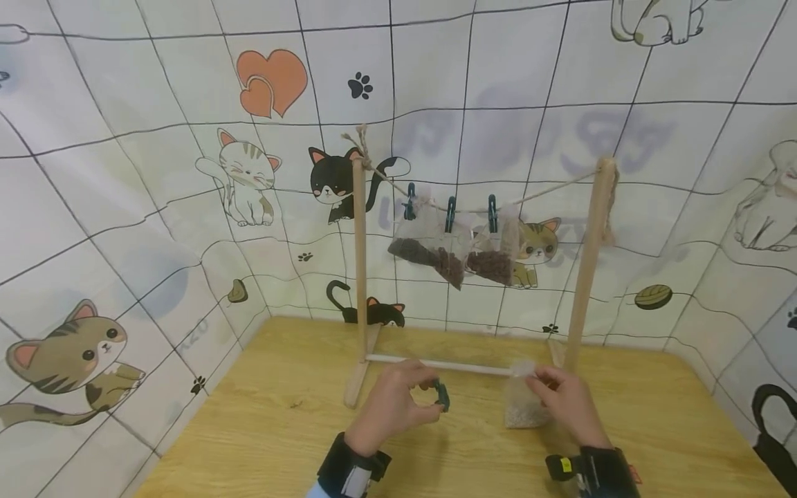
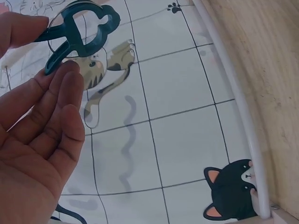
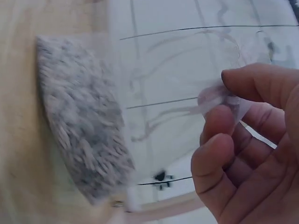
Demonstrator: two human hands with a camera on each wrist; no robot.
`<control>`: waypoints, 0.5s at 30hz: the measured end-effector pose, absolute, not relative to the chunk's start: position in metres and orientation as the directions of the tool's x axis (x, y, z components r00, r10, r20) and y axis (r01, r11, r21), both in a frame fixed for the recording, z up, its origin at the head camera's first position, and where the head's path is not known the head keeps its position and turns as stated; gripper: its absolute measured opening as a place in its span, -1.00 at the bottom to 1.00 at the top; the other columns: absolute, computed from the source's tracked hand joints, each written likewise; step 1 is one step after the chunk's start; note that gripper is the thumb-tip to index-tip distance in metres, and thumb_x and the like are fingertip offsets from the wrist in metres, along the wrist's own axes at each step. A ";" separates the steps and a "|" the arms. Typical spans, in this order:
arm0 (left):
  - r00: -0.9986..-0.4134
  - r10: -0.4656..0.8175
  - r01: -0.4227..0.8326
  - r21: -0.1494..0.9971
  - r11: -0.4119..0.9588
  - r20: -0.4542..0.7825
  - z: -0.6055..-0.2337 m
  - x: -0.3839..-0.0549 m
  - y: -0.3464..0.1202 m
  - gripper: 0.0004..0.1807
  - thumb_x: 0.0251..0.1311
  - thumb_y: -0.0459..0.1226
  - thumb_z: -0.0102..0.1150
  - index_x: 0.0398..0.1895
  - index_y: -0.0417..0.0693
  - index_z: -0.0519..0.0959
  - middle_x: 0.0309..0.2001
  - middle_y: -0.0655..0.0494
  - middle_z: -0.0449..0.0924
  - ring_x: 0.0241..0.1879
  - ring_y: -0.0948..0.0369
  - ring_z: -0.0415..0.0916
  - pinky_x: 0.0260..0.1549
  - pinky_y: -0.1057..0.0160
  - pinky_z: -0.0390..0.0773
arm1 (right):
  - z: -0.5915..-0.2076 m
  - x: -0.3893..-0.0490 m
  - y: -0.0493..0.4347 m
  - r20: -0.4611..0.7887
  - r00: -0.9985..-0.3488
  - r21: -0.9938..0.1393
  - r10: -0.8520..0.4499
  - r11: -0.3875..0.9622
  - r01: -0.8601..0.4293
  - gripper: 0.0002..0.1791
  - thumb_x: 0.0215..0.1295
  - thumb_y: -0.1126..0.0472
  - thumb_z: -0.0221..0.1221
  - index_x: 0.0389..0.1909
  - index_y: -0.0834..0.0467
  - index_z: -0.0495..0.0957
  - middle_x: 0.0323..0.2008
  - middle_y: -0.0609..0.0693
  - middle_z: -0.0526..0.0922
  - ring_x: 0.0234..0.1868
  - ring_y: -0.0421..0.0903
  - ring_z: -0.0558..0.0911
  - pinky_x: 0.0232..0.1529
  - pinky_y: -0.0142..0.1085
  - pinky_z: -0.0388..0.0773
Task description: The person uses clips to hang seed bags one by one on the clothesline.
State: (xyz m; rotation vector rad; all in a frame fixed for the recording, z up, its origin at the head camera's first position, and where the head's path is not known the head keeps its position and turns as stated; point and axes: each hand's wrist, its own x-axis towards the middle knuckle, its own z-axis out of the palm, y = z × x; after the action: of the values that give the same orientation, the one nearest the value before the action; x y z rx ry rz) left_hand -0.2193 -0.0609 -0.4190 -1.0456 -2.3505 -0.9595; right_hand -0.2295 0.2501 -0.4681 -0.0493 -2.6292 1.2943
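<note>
My left hand pinches a dark green plastic clip by its two handles, between thumb and fingertips. In the left wrist view the clip's rounded jaws point away from the hand. My right hand pinches the top edge of a clear plastic bag, which hangs down over the table. Pale, grain-like pieces fill the bag's lower part. Beyond both hands, three filled clear bags hang from a twine line, each under a green clip.
A wooden frame holds the twine between its left post and right post. A white bar joins the posts low down. Beneath is a wooden table, with a cat-print cloth behind. Something black is at the right edge.
</note>
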 end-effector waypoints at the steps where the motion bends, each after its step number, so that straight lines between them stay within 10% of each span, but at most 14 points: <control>1: -0.632 0.498 0.770 0.414 0.485 0.593 -0.417 -0.219 -0.059 -0.69 -0.18 -0.13 0.38 -0.28 0.08 0.62 -0.38 0.38 0.49 -0.36 0.41 0.42 -0.37 0.54 0.38 | -0.463 -0.226 0.251 0.178 -0.977 -0.782 0.114 0.619 -0.070 -0.69 0.21 -0.07 0.15 -0.24 0.10 0.58 -0.38 0.00 0.59 -0.49 -0.19 0.49 -0.49 -0.33 0.43; 15: -0.395 0.622 0.910 0.195 0.367 0.676 -0.305 -0.239 -0.006 -0.70 -0.15 -0.18 0.33 -0.28 -0.10 0.64 -0.42 0.19 0.56 -0.42 0.31 0.45 -0.37 0.53 0.40 | -0.380 -0.222 0.263 0.492 -0.870 -0.667 0.032 0.656 -0.352 -0.81 0.24 0.04 0.14 -0.25 0.07 0.56 -0.55 0.04 0.55 -0.62 -0.19 0.46 -0.64 -0.31 0.41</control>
State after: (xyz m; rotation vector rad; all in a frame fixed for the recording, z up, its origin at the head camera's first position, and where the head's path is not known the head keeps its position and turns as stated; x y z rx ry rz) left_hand -0.2387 -0.0058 -0.3046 -1.3226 -2.1347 -0.7655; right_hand -0.2221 0.2627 -0.3801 0.2497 -2.4067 1.1077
